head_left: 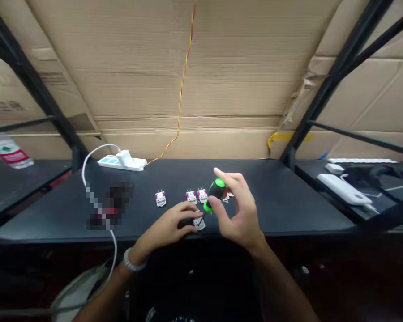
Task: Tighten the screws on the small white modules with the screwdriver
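My right hand (239,210) is closed around a black screwdriver with green ends (216,189). The tool leans, with its shaft pointing down and left to a small white plug piece (199,222) near the table's front edge. Thumb and fingers of my left hand (173,223) grip this piece from its left side. Just beyond my hands, two similar white plug pieces with purple sides and metal prongs (190,197) stand side by side. Another such piece (160,198) sits apart to the left. Small white parts (227,197) are partly hidden behind my right hand.
A white power strip (134,164) with a charger and white cable lies at the back left of the dark table (272,197). A twisted red-yellow wire (181,89) runs up the cardboard wall. Black metal frames (290,154) flank both sides. A blurred-out object (110,208) lies left.
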Demonstrator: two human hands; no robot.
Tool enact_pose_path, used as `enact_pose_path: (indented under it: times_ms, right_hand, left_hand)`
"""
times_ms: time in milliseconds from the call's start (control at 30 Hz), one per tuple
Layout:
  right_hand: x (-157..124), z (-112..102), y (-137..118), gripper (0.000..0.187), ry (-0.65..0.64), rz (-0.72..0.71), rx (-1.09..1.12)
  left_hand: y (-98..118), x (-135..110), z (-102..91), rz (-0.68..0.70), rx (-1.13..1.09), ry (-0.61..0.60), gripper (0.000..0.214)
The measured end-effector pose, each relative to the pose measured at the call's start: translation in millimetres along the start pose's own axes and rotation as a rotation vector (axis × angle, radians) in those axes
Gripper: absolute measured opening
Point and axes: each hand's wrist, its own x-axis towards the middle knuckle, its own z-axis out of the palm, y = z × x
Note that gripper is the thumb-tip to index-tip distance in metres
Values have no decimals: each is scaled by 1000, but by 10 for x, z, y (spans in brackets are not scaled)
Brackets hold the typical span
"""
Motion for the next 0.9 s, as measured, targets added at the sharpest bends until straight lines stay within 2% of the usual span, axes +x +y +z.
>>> enact_pose_path:
  times_ms: [300, 533, 900]
  right_hand:
    - [14, -12, -14, 58, 3, 6, -5]
    - [-6, -46, 24, 64, -72, -11, 93]
    - [-20, -31, 38, 67, -11, -20, 73]
  left_hand:
    - [35, 12, -11, -3, -15, -7, 35]
    - [11, 8, -2, 17, -15, -3, 35]
    - [55, -6, -27, 22, 18, -43, 29]
